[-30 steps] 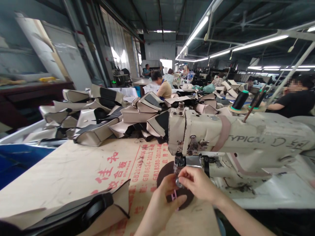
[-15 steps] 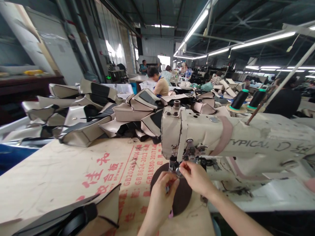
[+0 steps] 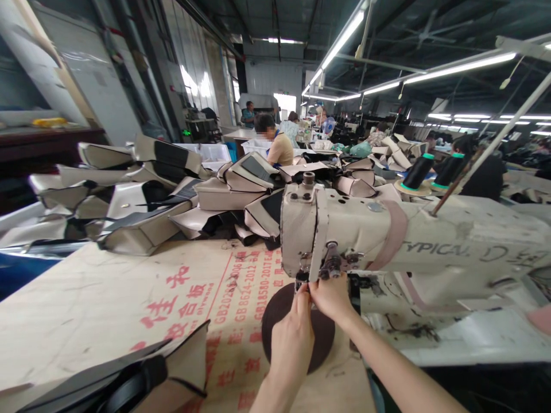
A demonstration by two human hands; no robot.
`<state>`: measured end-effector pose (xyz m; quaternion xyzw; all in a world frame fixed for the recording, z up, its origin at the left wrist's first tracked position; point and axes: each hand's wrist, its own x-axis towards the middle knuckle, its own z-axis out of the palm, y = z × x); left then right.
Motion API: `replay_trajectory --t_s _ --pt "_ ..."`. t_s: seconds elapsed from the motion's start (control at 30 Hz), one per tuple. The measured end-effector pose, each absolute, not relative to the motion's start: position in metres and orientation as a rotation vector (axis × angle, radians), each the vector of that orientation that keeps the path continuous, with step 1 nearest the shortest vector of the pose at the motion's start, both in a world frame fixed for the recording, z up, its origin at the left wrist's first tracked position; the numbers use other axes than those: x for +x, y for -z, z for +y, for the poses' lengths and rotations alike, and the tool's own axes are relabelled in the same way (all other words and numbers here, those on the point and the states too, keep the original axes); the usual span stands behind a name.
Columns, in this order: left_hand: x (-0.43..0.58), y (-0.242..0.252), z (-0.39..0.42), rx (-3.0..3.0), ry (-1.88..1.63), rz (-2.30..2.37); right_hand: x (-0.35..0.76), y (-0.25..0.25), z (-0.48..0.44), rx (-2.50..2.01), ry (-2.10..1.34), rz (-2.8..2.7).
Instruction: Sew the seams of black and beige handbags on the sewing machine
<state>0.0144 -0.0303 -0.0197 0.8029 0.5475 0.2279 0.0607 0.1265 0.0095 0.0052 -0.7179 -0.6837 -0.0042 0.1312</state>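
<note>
A white industrial sewing machine point(image 3: 365, 212) stands at the right with its head over a plywood tabletop point(image 3: 103, 298). My left hand point(image 3: 290, 338) reaches up to the needle area, thumb and fingers pinched together. Beside it, my right hand point(image 3: 333, 298) is also closed, its fingertips at the parts below the machine head and close to the left fingertips. What either pinch holds is too small or too hidden to make out. Beneath both hands lies a dark round disc point(image 3: 274, 324) on the plywood, partly covered by my left hand and wrist.
Many beige and black sewn pieces point(image 3: 206, 195) are heaped behind the tabletop. Another beige and black piece point(image 3: 187, 358) lies at the front left. Two black thread cones point(image 3: 417, 172) stand behind the machine. A seated person point(image 3: 282, 149) and other people work farther back.
My left hand has moved up to the needle area, and its fingers have come together. My right hand has shifted slightly up and in, so the fingertips now nearly meet.
</note>
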Motion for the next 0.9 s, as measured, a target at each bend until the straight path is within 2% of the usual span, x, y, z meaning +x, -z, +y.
replay_trajectory --t_s 0.13,0.37,0.6,0.7,0.83,0.9 --pt "0.013 0.011 -0.031 2.545 -0.435 1.690 0.130 -0.005 0.014 -2.060 -0.022 -1.976" --pt "0.012 0.003 -0.029 2.623 -0.223 1.675 0.136 -0.006 0.010 -1.963 -0.042 -2.049" --pt "0.016 0.000 -0.027 2.693 -0.096 1.678 0.153 -0.014 0.005 -1.713 -0.122 -2.364" --pt "0.012 0.004 -0.029 2.631 -0.222 1.630 0.154 -0.016 0.005 -1.654 -0.126 -2.453" --pt "-0.002 0.012 -0.035 2.329 -0.717 1.583 0.152 -0.018 0.006 -1.648 -0.104 -2.477" --pt "-0.008 0.018 -0.040 2.161 -0.858 1.589 0.153 -0.018 0.005 -1.650 -0.095 -2.469"
